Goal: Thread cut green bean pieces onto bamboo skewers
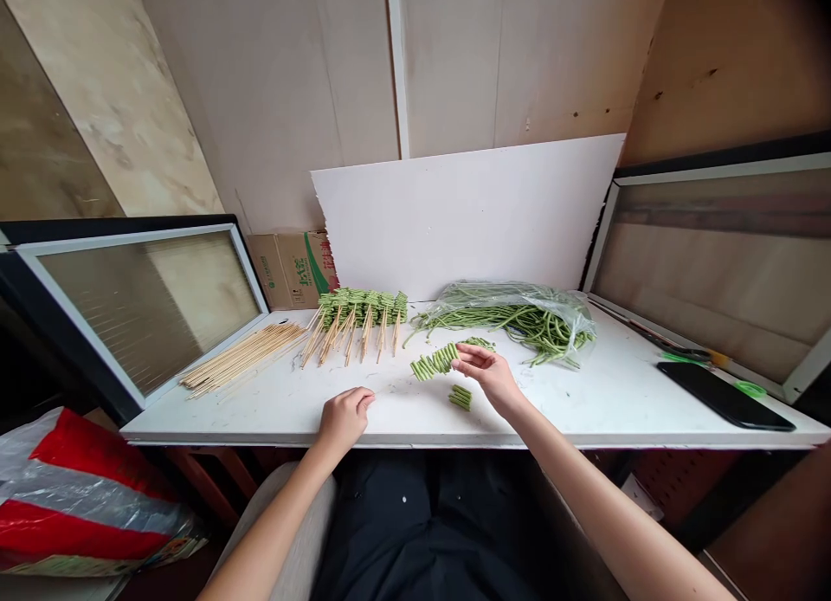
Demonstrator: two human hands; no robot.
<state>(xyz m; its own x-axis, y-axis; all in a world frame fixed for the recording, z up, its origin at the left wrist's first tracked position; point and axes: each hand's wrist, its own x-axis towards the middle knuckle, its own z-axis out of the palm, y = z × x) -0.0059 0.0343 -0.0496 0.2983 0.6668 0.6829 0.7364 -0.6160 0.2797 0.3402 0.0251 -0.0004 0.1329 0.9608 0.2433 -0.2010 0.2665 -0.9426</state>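
Observation:
My left hand point(345, 417) is closed in a pinch near the table's front edge, at the lower end of a thin skewer that barely shows against the white top. In line with that pinch, a slanting row of cut green bean pieces point(434, 362) hangs above the table. My right hand point(488, 374) has its fingers closed on the upper right end of this row. Below it lies a small bunch of cut bean pieces point(460, 397), and more cut pieces point(479, 342) show partly behind the right hand.
Bamboo skewers point(243, 354) lie at the left, beside a stack of skewered beans point(363, 306). Long beans point(551, 328) spill from a clear plastic bag point(512, 294). At the right are a black phone point(724, 395), scissors point(688, 352) and a green band point(750, 389). A white board point(467, 220) stands behind.

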